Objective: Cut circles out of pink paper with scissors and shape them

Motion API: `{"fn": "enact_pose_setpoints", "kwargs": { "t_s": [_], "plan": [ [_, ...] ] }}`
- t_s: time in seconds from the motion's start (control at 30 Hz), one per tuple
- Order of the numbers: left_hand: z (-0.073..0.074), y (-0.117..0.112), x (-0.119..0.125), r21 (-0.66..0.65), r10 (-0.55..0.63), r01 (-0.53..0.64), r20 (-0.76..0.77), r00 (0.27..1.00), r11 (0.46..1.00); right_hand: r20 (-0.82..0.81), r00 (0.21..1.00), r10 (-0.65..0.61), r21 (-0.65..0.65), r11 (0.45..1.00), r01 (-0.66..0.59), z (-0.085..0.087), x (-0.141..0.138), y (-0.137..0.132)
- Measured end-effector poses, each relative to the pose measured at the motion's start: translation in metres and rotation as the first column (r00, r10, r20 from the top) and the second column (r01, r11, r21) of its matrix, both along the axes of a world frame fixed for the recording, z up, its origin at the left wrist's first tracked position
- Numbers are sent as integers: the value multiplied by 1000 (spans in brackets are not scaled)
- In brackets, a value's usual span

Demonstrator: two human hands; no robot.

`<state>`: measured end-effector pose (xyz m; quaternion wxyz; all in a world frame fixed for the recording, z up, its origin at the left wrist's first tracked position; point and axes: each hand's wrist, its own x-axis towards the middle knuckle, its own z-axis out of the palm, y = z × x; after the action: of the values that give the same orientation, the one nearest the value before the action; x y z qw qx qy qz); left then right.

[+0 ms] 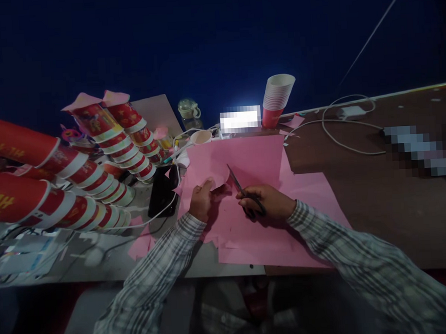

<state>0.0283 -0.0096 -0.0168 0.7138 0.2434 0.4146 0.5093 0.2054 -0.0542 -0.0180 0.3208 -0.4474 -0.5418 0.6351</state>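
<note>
Much is lost to darkness; the upper half of the view is a flat deep blue in which nothing can be made out, and two patches, one beyond the fingers and one far to the right of them, are blurred into blocks; the person's lap below the table edge is murky.

The left hand [201, 200] is closed on the edge of a loose piece of pink paper [207, 169], thumb on top, the fingertips hidden under the sheet; the piece is thin, matte and curved along its cut side. The right hand [269, 204] is clenched through the handles of dark scissors [242, 191], whose handles are mostly hidden by the fingers; the narrow blades are seen slanting up and away from the knuckles toward the held piece, though whether they are parted cannot be told. Both sleeves are of checked cloth.

Beneath both hands larger pink sheets [306, 192] are spread flat and overlapping on the table [378, 203], which looks brown and dull to the right of the fingers and paler to the left.

Left of the left fingers, long stacks of red and white paper cups [97, 188] are laid on their sides, some cut off by the frame edge; a white cable [341, 141] is looped beyond the right fingers; an upright stack of cups [277, 99] is set farther beyond; a small pale jar [188, 109] is hard to make out.
</note>
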Motion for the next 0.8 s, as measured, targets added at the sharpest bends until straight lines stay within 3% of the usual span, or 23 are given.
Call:
{"fn": "enact_pose_setpoints", "kwargs": {
  "t_s": [0.2, 0.27, 0.47, 0.67, 0.8],
  "plan": [
    [-4, -1, -4, 197, 120, -51, -357, 926, 979, 7, 1000, 5, 26, 1000, -5, 0, 1, 1],
    [-5, 0, -6, 235, 137, -40, -411, 901, 971, 4, 1000, 16, 37, 999, -16, 0, 1, 1],
    [-12, 1, -9, 315, 130, -4, -379, 916, 949, -63, 996, 59, 42, 998, -56, 6, 0, 0],
    [-16, 0, -12, 363, 85, 51, -350, 933, 930, -7, 996, 90, 76, 993, -89, 7, 1, 0],
    [-14, 2, -11, 324, 110, -20, -261, 959, 946, 11, 996, 84, 59, 995, -84, 6, 0, 1]
  ]
}}
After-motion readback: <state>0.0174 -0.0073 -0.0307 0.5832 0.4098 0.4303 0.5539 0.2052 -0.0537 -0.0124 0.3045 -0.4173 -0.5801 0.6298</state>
